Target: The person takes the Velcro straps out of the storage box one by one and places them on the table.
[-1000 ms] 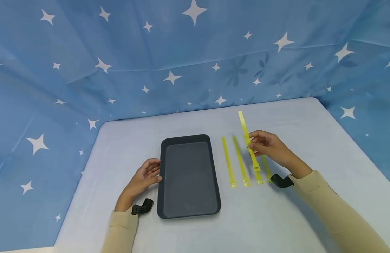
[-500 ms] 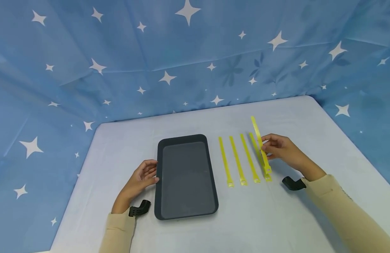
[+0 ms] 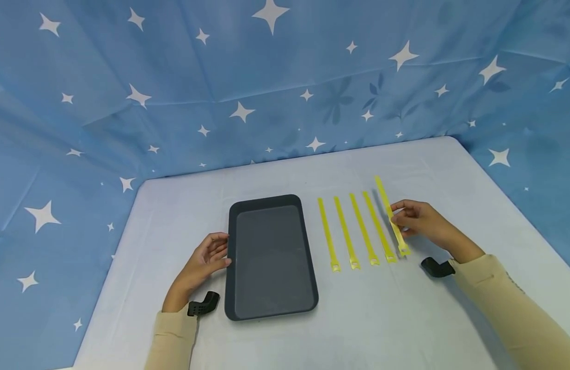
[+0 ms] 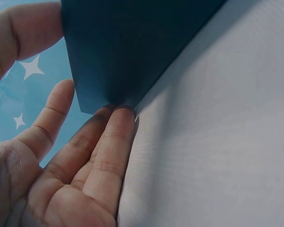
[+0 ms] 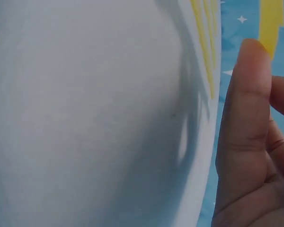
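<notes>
My right hand [image 3: 419,221] pinches a yellow cable tie [image 3: 385,200] between thumb and fingers, over the right end of a row. A slotted head forms the strap's near end, and its shadow falls just to the left on the cloth. In the right wrist view, the thumb [image 5: 248,94] presses against the yellow cable tie [image 5: 270,23]. Several similar yellow cable ties [image 3: 328,234] lie side by side, roughly parallel. My left hand [image 3: 204,264] rests at the left side of a dark grey tray [image 3: 273,257]; its fingertips touch the tray's outer wall [image 4: 118,52] in the left wrist view.
A white cloth [image 3: 359,318] covers the table under everything. Behind it hangs a blue curtain [image 3: 174,67] with white stars. Each wrist wears a black camera mount, one at the left wrist [image 3: 204,304] and one at the right [image 3: 437,267].
The right hand has carried the pinched cable tie rightward past the others and lowered it towards the cloth. The left hand stays against the tray. The head view has shifted slightly.
</notes>
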`<act>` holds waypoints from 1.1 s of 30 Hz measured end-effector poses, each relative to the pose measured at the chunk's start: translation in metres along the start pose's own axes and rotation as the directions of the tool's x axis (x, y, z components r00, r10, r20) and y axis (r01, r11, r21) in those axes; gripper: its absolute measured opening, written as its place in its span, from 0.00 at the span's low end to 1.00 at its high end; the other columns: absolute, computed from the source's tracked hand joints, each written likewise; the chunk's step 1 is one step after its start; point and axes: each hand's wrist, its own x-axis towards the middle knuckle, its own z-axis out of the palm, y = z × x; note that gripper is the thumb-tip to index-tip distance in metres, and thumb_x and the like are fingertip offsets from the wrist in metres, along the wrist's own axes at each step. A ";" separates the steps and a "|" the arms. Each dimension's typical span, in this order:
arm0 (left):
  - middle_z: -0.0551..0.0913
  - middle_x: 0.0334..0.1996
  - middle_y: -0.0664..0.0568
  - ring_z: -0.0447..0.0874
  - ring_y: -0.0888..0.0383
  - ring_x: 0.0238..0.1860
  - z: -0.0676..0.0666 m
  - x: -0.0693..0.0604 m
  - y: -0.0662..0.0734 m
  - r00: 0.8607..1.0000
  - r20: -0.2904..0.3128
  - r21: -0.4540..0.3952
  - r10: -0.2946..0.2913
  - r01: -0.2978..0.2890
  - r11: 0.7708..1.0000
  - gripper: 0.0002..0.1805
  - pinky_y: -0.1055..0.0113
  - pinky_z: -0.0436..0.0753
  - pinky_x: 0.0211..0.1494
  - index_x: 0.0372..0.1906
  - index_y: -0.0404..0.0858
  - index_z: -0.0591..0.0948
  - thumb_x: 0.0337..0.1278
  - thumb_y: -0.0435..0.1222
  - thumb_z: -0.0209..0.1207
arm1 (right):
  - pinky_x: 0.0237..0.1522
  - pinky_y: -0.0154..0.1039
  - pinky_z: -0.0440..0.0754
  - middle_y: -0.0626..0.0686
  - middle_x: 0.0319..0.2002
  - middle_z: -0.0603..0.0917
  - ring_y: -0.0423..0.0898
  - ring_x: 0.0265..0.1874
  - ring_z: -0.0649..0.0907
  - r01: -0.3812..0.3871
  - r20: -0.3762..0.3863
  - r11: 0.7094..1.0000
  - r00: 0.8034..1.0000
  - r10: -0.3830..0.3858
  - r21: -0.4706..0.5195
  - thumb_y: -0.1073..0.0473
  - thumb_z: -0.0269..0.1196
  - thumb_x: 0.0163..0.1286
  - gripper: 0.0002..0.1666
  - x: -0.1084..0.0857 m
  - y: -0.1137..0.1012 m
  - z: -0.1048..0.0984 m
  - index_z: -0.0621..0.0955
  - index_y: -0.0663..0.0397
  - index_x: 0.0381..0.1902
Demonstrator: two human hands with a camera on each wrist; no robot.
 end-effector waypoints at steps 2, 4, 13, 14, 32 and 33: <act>0.62 0.70 0.11 0.77 0.69 0.68 0.000 0.000 0.000 1.000 -0.001 0.003 0.006 -0.006 1.000 0.32 0.76 0.77 0.70 0.71 0.12 0.60 0.68 0.20 0.60 | 0.39 0.38 0.90 0.52 0.42 0.86 0.41 0.37 0.85 -0.018 0.002 1.000 1.000 0.018 -0.009 0.65 0.62 0.82 0.27 0.000 0.001 0.000 0.70 0.78 0.69; 0.62 0.70 0.11 0.78 0.69 0.68 0.000 0.000 0.000 1.000 -0.002 0.001 0.009 -0.009 1.000 0.32 0.75 0.77 0.70 0.71 0.12 0.60 0.68 0.19 0.60 | 0.38 0.38 0.90 0.53 0.41 0.86 0.41 0.36 0.84 -0.027 0.001 0.999 1.000 0.027 -0.021 0.66 0.62 0.82 0.26 0.001 0.002 0.000 0.70 0.78 0.69; 0.66 0.70 0.17 0.78 0.69 0.68 -0.001 -0.004 0.000 1.000 0.004 -0.002 0.005 -0.005 1.000 0.32 0.75 0.78 0.70 0.71 0.12 0.59 0.69 0.19 0.60 | 0.35 0.37 0.90 0.55 0.39 0.85 0.44 0.34 0.83 -0.102 0.029 0.990 0.994 0.105 -0.098 0.67 0.62 0.81 0.23 0.004 -0.001 0.001 0.72 0.78 0.66; 0.67 0.70 0.19 0.78 0.68 0.68 -0.001 -0.004 -0.001 1.000 0.004 -0.001 0.007 -0.007 1.000 0.32 0.75 0.78 0.70 0.71 0.12 0.60 0.69 0.19 0.60 | 0.35 0.37 0.90 0.55 0.39 0.84 0.44 0.33 0.84 -0.107 0.027 0.989 0.994 0.110 -0.105 0.67 0.62 0.81 0.23 0.004 -0.002 0.002 0.72 0.77 0.66; 0.60 0.70 0.10 0.77 0.70 0.68 -0.001 -0.003 -0.001 1.000 0.001 0.003 -0.002 0.002 1.000 0.32 0.76 0.77 0.70 0.71 0.12 0.59 0.69 0.19 0.59 | 0.30 0.38 0.89 0.53 0.30 0.82 0.48 0.28 0.85 -0.073 -0.035 0.950 0.997 0.065 -0.303 0.62 0.67 0.79 0.19 0.003 -0.003 0.005 0.75 0.71 0.56; 0.60 0.70 0.10 0.77 0.70 0.68 -0.001 -0.003 -0.001 1.000 0.002 0.003 -0.001 0.001 1.000 0.32 0.76 0.77 0.70 0.71 0.12 0.59 0.69 0.19 0.59 | 0.29 0.38 0.88 0.52 0.29 0.82 0.47 0.27 0.84 -0.076 -0.044 0.943 0.997 0.066 -0.325 0.61 0.67 0.80 0.20 0.001 -0.004 0.006 0.74 0.71 0.57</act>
